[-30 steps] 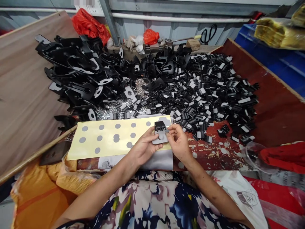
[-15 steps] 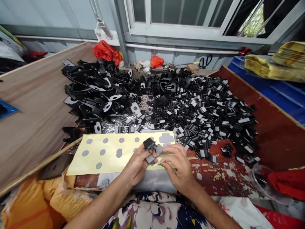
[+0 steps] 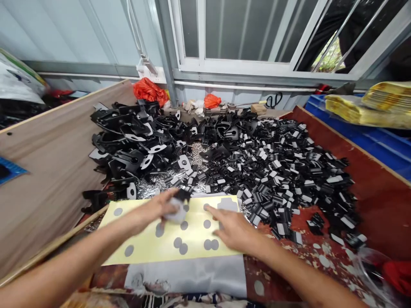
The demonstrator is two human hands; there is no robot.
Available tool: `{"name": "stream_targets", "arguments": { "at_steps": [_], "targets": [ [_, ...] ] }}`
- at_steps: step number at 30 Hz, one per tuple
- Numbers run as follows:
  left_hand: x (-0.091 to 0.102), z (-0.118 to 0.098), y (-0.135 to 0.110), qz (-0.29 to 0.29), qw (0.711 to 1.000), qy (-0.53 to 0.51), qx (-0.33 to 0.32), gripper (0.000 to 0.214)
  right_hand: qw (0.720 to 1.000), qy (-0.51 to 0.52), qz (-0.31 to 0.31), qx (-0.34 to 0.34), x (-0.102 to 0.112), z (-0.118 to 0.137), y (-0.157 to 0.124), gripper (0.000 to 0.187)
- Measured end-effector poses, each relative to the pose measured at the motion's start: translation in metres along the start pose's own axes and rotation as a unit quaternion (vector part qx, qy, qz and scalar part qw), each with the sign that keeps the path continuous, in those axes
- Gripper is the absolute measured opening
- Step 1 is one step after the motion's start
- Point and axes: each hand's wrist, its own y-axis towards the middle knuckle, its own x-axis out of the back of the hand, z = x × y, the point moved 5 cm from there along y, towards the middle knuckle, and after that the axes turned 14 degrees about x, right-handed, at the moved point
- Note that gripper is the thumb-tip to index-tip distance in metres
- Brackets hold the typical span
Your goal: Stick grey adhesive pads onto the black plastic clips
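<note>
My left hand (image 3: pixel 159 210) reaches forward over the yellow backing sheet (image 3: pixel 144 250), fingers closed on a small black clip with a grey pad (image 3: pixel 180 205), which is blurred by motion. My right hand (image 3: pixel 231 229) lies on the sheet's right part, index finger stretched toward a grey spot; it holds nothing that I can see. The sheet shows several round grey spots and one larger grey shape (image 3: pixel 227 204) at its top right.
A big heap of small black clips (image 3: pixel 289 171) fills the middle and right of the red board. Larger black plastic parts (image 3: pixel 128 137) pile up at the left, with silver rivets (image 3: pixel 160 182) between. Wooden boards wall both sides. Scissors (image 3: pixel 272 100) and red bags lie by the window.
The camera tilted up. My hands separated: the left carried the clip forward and left over the sheet, and the right let go and dropped onto the sheet.
</note>
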Motion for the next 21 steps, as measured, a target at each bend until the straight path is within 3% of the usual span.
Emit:
{"name": "stream_targets", "arguments": {
  "at_steps": [2, 4, 6, 7, 10, 12, 14, 17, 19, 21],
  "targets": [
    [0.039, -0.059, -0.011, -0.065, 0.981, -0.107, -0.149, 0.075, 0.999, -0.031, -0.042, 0.005, 0.042, -0.017, 0.036, 0.043],
    [0.072, -0.107, -0.029, -0.095, 0.918, -0.224, -0.314, 0.065, 0.98, -0.128, -0.15, 0.001, 0.09, -0.042, 0.075, 0.037],
    [0.084, -0.126, -0.04, -0.118, 0.866, -0.293, -0.388, 0.052, 0.953, -0.207, -0.214, -0.048, 0.125, -0.072, 0.11, 0.042],
    [0.078, -0.124, -0.038, -0.116, 0.866, -0.299, -0.383, 0.048, 0.949, -0.221, -0.209, -0.079, 0.135, -0.087, 0.125, 0.042],
    [0.025, -0.084, -0.008, -0.023, 0.944, -0.235, -0.229, 0.048, 0.956, -0.214, -0.16, -0.121, 0.138, -0.111, 0.148, 0.025],
    [-0.021, -0.043, 0.016, 0.065, 0.968, -0.212, -0.114, 0.049, 0.962, -0.207, -0.147, -0.104, 0.125, -0.104, 0.139, 0.013],
    [-0.059, -0.011, 0.031, 0.124, 0.961, -0.239, -0.061, 0.054, 0.961, -0.221, -0.161, -0.041, 0.106, -0.078, 0.115, 0.013],
    [-0.101, 0.009, 0.042, 0.186, 0.933, -0.302, -0.053, 0.065, 0.941, -0.242, -0.193, 0.137, 0.069, -0.02, 0.063, 0.02],
    [-0.121, 0.013, 0.045, 0.19, 0.929, -0.312, -0.058, 0.068, 0.927, -0.224, -0.203, 0.223, 0.046, 0.007, 0.023, 0.024],
    [-0.135, 0.013, 0.049, 0.165, 0.945, -0.277, -0.06, 0.066, 0.926, -0.182, -0.234, 0.233, 0.034, 0.015, -0.013, 0.028]
  ]
}}
